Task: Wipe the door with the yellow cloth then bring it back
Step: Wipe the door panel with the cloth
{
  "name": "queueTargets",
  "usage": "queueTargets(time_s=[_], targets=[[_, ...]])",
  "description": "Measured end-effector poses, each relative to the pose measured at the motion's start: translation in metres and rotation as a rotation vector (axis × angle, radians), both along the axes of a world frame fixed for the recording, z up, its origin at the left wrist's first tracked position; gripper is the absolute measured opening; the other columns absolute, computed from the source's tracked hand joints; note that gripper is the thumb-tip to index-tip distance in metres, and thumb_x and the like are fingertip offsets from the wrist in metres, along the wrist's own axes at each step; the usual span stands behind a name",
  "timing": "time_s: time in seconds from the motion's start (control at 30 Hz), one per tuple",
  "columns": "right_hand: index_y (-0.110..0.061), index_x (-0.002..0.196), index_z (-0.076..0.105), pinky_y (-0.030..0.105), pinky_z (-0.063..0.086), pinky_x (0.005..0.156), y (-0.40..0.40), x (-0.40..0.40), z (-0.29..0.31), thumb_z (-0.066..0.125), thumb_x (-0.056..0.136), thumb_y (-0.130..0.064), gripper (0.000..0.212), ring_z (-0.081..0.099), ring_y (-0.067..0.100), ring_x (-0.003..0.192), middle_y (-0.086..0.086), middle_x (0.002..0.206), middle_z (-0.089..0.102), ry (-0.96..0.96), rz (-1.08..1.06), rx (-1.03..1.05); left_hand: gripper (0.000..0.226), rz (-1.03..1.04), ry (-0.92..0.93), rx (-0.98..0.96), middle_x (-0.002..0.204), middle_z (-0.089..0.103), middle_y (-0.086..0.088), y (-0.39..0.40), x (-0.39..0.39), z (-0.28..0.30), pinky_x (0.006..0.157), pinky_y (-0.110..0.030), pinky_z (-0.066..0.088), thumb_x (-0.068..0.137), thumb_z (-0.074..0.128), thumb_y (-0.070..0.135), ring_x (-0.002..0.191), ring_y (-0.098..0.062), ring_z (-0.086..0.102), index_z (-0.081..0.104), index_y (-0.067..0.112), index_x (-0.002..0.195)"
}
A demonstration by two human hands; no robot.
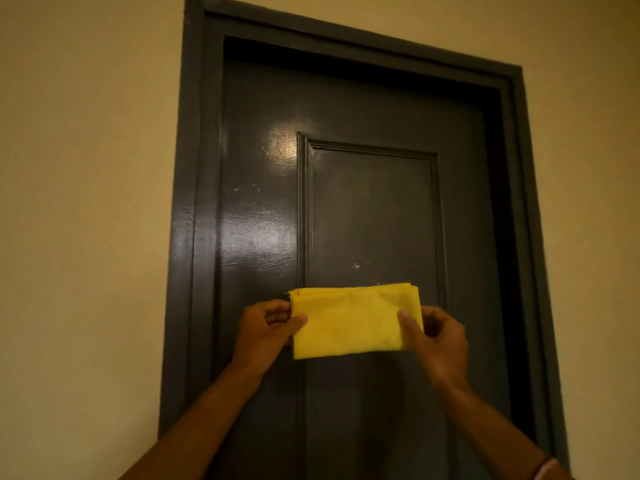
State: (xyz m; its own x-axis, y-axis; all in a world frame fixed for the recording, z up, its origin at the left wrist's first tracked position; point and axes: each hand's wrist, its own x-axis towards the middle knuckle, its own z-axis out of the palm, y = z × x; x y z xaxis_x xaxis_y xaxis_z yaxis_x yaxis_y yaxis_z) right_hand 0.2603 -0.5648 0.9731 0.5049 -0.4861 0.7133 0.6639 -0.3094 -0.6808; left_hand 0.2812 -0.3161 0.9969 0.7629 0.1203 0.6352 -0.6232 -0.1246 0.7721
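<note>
From the head camera, we see a dark grey door (363, 202) in front of us, shut inside its grey frame (194, 237). A cream wall (86, 202) is on both sides.

We hold the yellow cloth (353, 320) up in front of the door, low in the picture, at about 6 o'clock from the raised panel (370, 216). Our left hand (266, 327) pinches the cloth at its 9 o'clock edge, thumb on the front and fingers curled behind. Our right hand (436, 337) pinches the 3 o'clock edge the same way. We cannot tell if the cloth is touching the door or just near it.

We think the wiping has hardly begun. Small pale marks show on the panel and at about 10 o'clock from it. Wiping is left to do, and then the cloth must go back.

The cloth looks soft and a bit fuzzy, folded into a neat rectangle with layers at the top right corner. The door looks hard, smooth and shiny, with light glinting on it. The panel has straight ridged edges.
</note>
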Motion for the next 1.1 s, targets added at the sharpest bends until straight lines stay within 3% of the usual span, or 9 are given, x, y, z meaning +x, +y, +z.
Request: queueTargets(time_s=[0.13,0.27,0.37,0.53,0.67,0.77,0.83,0.93,1.1], targets=[[-0.008,0.094,0.071,0.042,0.055,0.077,-0.032,0.022,-0.012,0.078,0.081,-0.025,0.023,0.066,0.030,0.085,0.013,0.090,0.070,0.042,-0.048,-0.027,0.021,-0.026,0.032,-0.010,0.086,0.066,0.004,-0.028,0.023,-0.007,0.051,-0.017,0.055,0.077,0.078,0.004,0.079,-0.009,0.066,0.067,0.018,0.089],[-0.011,0.098,0.070,0.034,0.048,0.074,-0.057,0.049,-0.018,0.075,0.083,-0.031,0.025,0.064,0.029,0.085,0.013,0.092,0.067,0.074,-0.131,-0.095,0.025,-0.008,0.058,0.053,0.086,0.064,-0.003,-0.051,0.041,-0.012,0.060,-0.032,0.060,0.076,0.079,0.003,0.079,-0.019,0.067,0.064,0.023,0.081],[-0.013,0.101,0.068,0.034,0.045,0.071,-0.064,0.064,-0.012,0.070,0.086,-0.038,0.029,0.065,0.034,0.087,0.011,0.089,0.066,0.072,-0.193,-0.088,0.025,0.020,0.055,0.091,0.079,0.059,-0.005,-0.068,0.053,-0.013,0.055,-0.030,0.061,0.076,0.079,0.001,0.072,-0.020,0.065,0.061,0.019,0.076],[-0.017,0.113,0.060,0.048,0.047,0.085,-0.043,0.090,0.020,0.055,0.095,-0.035,0.026,0.060,0.038,0.105,0.014,0.112,0.060,0.075,-0.519,-0.142,0.033,0.057,0.076,0.089,0.055,0.053,-0.002,-0.097,0.069,-0.021,0.065,-0.044,0.063,0.071,0.079,-0.002,0.056,-0.018,0.060,0.051,0.014,0.063],[-0.013,0.131,0.054,0.046,0.042,0.101,-0.005,0.115,0.029,0.047,0.100,-0.032,0.038,0.055,0.033,0.122,0.012,0.130,0.060,-0.050,-0.417,-0.091,0.036,0.048,0.124,0.060,0.053,0.058,-0.011,-0.112,0.079,-0.042,0.070,-0.049,0.062,0.061,0.081,0.007,0.060,-0.027,0.068,0.046,0.014,0.058],[-0.010,0.151,0.032,0.039,0.023,0.122,0.024,0.134,0.014,0.037,0.102,-0.032,0.054,0.030,0.025,0.149,0.009,0.158,0.036,-0.082,-0.303,-0.163,0.035,0.037,0.128,0.073,0.049,0.065,-0.003,-0.116,0.082,-0.051,0.056,-0.040,0.063,0.070,0.082,0.008,0.054,-0.020,0.072,0.049,0.015,0.060],[-0.013,0.155,0.012,0.035,0.007,0.126,0.030,0.144,0.004,0.030,0.102,-0.035,0.060,0.009,0.019,0.154,0.005,0.165,0.015,-0.104,-0.313,-0.237,0.032,0.213,-0.001,0.256,0.053,0.065,0.003,-0.110,0.077,-0.051,0.054,-0.037,0.058,0.071,0.080,0.028,0.055,-0.015,0.070,0.050,0.023,0.060],[-0.013,0.153,0.003,0.035,0.003,0.126,0.027,0.154,0.000,0.023,0.101,-0.040,0.062,0.005,0.020,0.154,0.006,0.165,0.009,-0.116,-0.404,-0.306,0.027,0.570,-0.318,0.488,0.070,0.060,0.012,-0.087,0.064,-0.041,0.057,-0.032,0.051,0.077,0.062,0.057,0.066,-0.007,0.060,0.051,0.033,0.073],[-0.004,0.155,0.013,0.038,0.004,0.126,0.018,0.166,0.001,0.028,0.100,-0.044,0.070,0.008,0.026,0.155,0.013,0.165,0.012,-0.116,-0.553,-0.424,0.069,1.039,-0.636,0.758,0.144,0.051,-0.016,-0.039,0.067,-0.008,0.103,-0.051,0.038,0.086,0.046,0.064,0.131,-0.034,0.051,0.050,0.020,0.139]])
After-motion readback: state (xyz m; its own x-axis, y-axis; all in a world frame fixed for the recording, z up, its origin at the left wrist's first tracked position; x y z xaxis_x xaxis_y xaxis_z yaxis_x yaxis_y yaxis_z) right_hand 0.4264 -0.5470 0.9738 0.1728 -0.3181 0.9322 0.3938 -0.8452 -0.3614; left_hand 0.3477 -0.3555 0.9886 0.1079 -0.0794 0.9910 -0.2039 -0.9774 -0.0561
